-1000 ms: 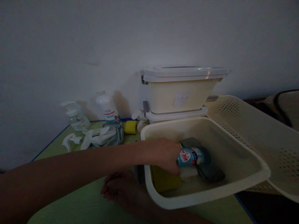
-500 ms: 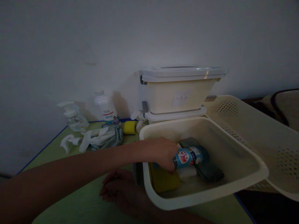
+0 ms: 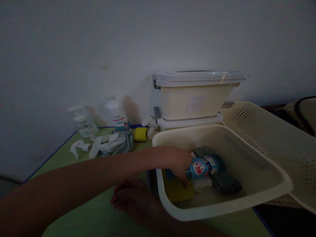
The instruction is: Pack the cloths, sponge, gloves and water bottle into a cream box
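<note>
My left hand (image 3: 179, 163) reaches over the near-left rim of a cream plastic basin (image 3: 190, 214). Its fingers are around the neck end of a blue labelled bottle (image 3: 203, 166), which lies on its side; one fingertip points down past it. Under the bottle is a white item (image 3: 202, 183) I cannot make out. A yellow sponge (image 3: 177, 192) lies below my hand, and a dark folded cloth (image 3: 227, 183) is at the bottle's right. My right hand (image 3: 130, 194), crossed under my left arm, rests left of the basin with loosely curled fingers and nothing visible in it.
Behind the basin stand stacked lidded boxes (image 3: 195, 102); a perforated basket (image 3: 278, 141) is at right. On the green table (image 3: 81, 194), toward the wall, are a white bottle (image 3: 117, 113), pump bottles (image 3: 85, 125), a spray head (image 3: 79, 147), cloths (image 3: 127, 141) and another yellow sponge (image 3: 140, 134).
The whole view has shifted slightly, with things now further right. A fingertip of my left hand extends further down beside the bottle. The bottle stays lying in the basin.
</note>
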The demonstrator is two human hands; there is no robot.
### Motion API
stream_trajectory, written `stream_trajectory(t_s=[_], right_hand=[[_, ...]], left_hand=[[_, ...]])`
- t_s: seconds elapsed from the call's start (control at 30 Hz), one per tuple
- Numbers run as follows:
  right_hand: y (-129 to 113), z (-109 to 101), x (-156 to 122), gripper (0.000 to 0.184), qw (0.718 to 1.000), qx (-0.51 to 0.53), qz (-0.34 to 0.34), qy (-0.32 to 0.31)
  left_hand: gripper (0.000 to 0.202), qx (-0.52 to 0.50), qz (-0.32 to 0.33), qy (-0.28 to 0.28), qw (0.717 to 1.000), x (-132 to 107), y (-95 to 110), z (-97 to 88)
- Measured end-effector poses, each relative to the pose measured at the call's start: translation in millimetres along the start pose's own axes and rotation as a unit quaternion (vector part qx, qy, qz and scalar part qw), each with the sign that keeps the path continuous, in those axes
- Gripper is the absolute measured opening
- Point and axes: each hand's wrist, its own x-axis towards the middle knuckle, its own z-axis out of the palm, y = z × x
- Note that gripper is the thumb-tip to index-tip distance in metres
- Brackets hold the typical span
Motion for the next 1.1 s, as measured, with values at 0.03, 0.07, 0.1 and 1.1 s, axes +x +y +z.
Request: stream_trajectory(t_s=[0.03,0.07,0.1,1.1], right_hand=[[-0.1,0.0,0.1,0.025,1.0,0.0,0.001,-0.001],[-0.2,0.0,0.2,0.025,1.0,-0.001,0.0,-0.002],[-0.1,0.1,0.1,0.025,1.0,-0.001,0.0,-0.003],[0.2,2.2,0.4,0.024,0.999,-0.038,-0.012,0.011]], left_hand=[[0.041,0.001,-0.001,-0.007,1.0,0.2,0.3,-0.8],[0.041,0.005,-0.004,-0.015,1.0,0.3,0.7,-1.5],[0.042,0.009,-0.009,-0.021,1.0,0.3,1.1,-2.1],[0.039,0.076,-0.041,0.061,0.994,-23.3,7.5,-3.7]])
